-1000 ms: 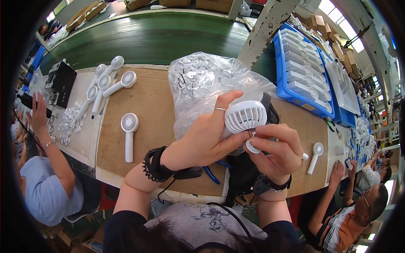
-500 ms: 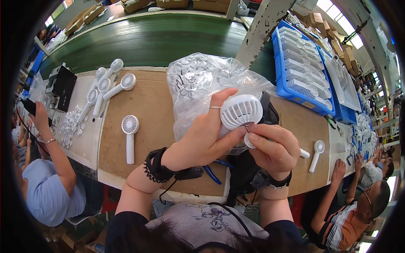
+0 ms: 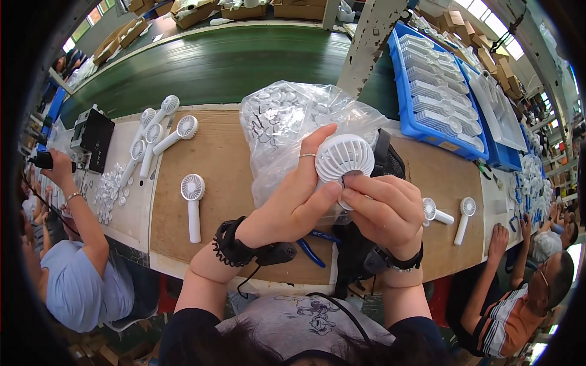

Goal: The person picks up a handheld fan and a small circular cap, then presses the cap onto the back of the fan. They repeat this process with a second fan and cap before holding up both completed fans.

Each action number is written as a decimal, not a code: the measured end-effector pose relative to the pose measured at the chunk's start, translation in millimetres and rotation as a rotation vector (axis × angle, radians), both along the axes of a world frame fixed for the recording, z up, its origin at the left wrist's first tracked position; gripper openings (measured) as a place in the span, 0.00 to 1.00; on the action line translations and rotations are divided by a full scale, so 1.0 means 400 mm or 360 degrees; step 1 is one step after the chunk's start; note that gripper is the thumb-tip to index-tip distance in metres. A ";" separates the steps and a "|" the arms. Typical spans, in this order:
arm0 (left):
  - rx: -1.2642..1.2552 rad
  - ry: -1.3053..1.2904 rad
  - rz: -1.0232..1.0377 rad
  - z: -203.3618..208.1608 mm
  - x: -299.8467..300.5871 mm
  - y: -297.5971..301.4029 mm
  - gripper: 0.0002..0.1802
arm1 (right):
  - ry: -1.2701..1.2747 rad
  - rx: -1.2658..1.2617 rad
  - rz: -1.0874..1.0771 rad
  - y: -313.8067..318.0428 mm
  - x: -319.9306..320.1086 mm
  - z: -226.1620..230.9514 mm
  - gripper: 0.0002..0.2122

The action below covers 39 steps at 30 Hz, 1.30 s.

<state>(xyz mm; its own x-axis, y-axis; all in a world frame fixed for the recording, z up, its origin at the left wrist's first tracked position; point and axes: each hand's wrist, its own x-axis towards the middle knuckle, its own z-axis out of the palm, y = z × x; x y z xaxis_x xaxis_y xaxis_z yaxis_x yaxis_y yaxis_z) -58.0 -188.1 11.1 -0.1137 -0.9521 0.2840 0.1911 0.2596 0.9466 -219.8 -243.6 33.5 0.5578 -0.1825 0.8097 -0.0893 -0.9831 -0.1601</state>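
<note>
A white handheld fan (image 3: 343, 152) is tilted in front of me, its slatted round head uppermost. My left hand (image 3: 284, 201) is closed around it, with the thumb at the lower edge of the head. Between the fingertips of my right hand (image 3: 390, 210) is a small white disc (image 3: 345, 202), pinched against the fan just under the slats. Those fingers partly cover the disc and the dark opening beside it. Behind my hands lies a clear plastic bag (image 3: 268, 122) with many white round pieces. Blue-handled pliers (image 3: 312, 252) lie below my left wrist.
More white fans lie on the brown board: one at left (image 3: 193, 207), one at right (image 3: 465, 219), and several in a far-left group (image 3: 152, 131). Blue crates (image 3: 427, 139) hold white fan parts. Beyond runs a green conveyor belt (image 3: 244, 58). Co-workers sit on both sides.
My right hand has brought the disc up and left against the fan; the dark wire seen between them earlier is now mostly hidden. The fan's slatted side has turned more toward me.
</note>
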 end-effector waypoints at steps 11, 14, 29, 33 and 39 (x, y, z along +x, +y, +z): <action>0.0105 -0.0128 0.0065 0.012 -0.005 -0.001 0.27 | 0.0028 0.0157 -0.0026 0.010 -0.006 0.013 0.13; 0.0090 -0.0093 0.0083 0.007 -0.008 0.004 0.26 | -0.0088 0.0223 0.0003 0.016 0.000 0.020 0.14; -0.0427 -0.0328 0.0033 0.003 0.006 -0.005 0.35 | -0.0236 0.0732 -0.0081 0.049 -0.019 0.038 0.09; -0.0407 -0.0404 0.0057 0.002 -0.001 -0.006 0.37 | -0.0167 0.0633 -0.0127 0.051 -0.022 0.040 0.10; -0.0380 -0.0424 0.0140 -0.015 -0.011 -0.010 0.35 | -0.0219 0.0624 -0.0151 0.045 -0.018 0.037 0.10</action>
